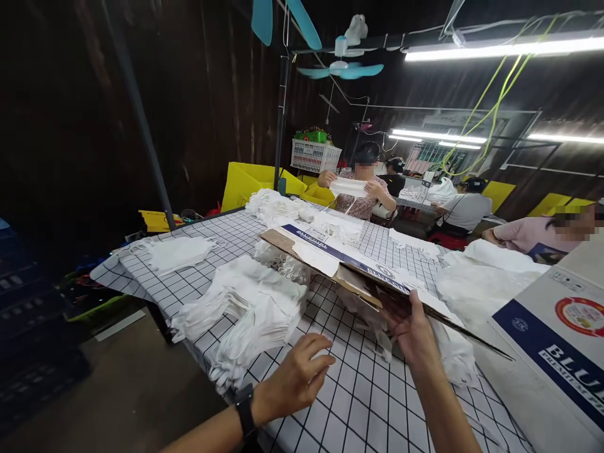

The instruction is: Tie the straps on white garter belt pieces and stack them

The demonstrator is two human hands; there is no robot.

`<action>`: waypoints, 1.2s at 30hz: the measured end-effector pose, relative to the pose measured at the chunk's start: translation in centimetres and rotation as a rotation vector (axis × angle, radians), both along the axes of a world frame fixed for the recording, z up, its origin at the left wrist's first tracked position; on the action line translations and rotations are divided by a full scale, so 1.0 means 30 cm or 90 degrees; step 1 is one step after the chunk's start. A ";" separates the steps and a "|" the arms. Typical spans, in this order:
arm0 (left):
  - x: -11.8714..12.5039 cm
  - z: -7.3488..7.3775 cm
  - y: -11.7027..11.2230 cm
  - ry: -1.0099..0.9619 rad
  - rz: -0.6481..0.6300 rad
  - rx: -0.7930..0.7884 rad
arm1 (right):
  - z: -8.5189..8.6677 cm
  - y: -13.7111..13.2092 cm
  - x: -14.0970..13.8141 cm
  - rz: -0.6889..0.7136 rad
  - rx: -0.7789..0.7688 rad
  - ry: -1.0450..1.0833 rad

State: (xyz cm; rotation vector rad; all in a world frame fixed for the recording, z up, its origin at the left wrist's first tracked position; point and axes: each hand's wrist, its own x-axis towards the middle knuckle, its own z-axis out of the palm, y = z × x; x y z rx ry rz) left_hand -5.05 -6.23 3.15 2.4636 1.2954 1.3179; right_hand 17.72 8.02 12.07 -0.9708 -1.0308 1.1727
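Note:
My right hand (409,327) grips the near edge of a flattened cardboard sheet (340,261) printed in blue and white, holding it tilted above the table with white masks beneath it. My left hand (298,376), a black watch on its wrist, hovers over the checked tablecloth (358,402) with fingers curled loosely; I see nothing in it. A fanned pile of white masks (245,314) lies just left of that hand.
More white mask piles (177,253) cover the table. A white and blue carton (561,340) stands at the right. A person across the table holds a mask (348,187); other people sit at the right. Yellow bins (245,179) and a white basket (315,155) stand behind.

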 end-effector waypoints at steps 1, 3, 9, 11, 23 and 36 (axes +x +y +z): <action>0.026 -0.012 0.019 -0.005 -0.016 -0.006 | 0.023 0.015 0.002 0.002 -0.026 0.042; 0.074 -0.034 0.061 -0.013 -0.042 -0.021 | 0.072 0.043 0.006 -0.002 -0.086 0.121; 0.183 -0.104 0.172 0.006 -0.089 -0.045 | 0.262 0.125 -0.015 -0.039 -0.152 0.149; 0.202 -0.138 0.191 0.006 -0.090 -0.040 | 0.334 0.152 -0.042 -0.036 -0.149 0.149; 0.192 -0.207 0.217 0.063 -0.052 -0.046 | 0.814 0.395 -0.390 0.020 -0.121 0.220; 0.185 -0.213 0.216 0.197 -0.070 -0.035 | 0.838 0.827 -0.418 -0.074 0.102 -0.280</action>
